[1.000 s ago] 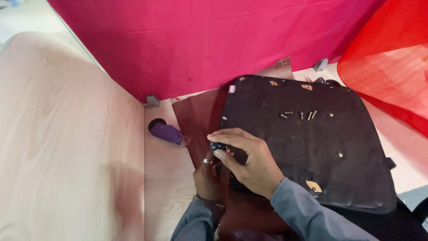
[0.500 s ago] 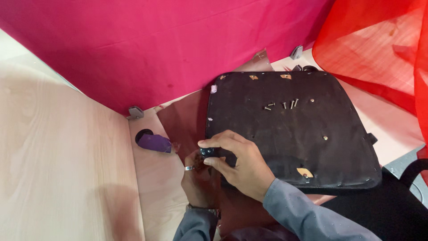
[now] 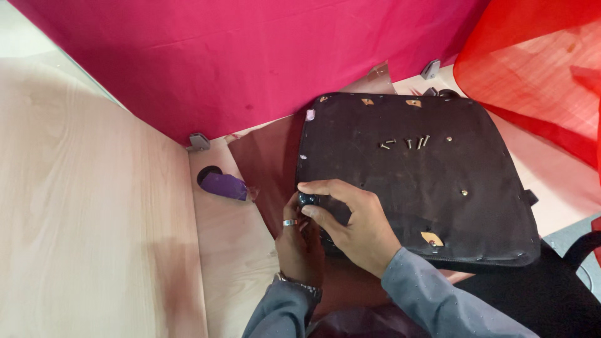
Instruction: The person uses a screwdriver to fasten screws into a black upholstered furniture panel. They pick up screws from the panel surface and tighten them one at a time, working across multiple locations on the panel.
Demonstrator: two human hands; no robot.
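A black upholstered seat panel (image 3: pixel 432 181) lies underside up on the light wooden table, on a dark red sheet (image 3: pixel 266 169). My right hand (image 3: pixel 350 219) rests on its near left corner, fingers curled over a small dark knob-like part (image 3: pixel 308 200). My left hand (image 3: pixel 299 241), a ring on one finger, sits just beneath it at the panel's edge, touching the same part. Several loose screws (image 3: pixel 405 143) lie on the panel near its far side.
A purple object (image 3: pixel 222 184) lies on the table left of the red sheet. Pink cloth (image 3: pixel 250 56) hangs behind, red mesh fabric (image 3: pixel 538 69) at the right. A wooden side board (image 3: pixel 87 206) rises at the left. Black fabric (image 3: pixel 538 300) lies at the lower right.
The view has shifted, so the panel sits a little lower and more to the right in the picture. Both hands stay on the panel's near left corner.
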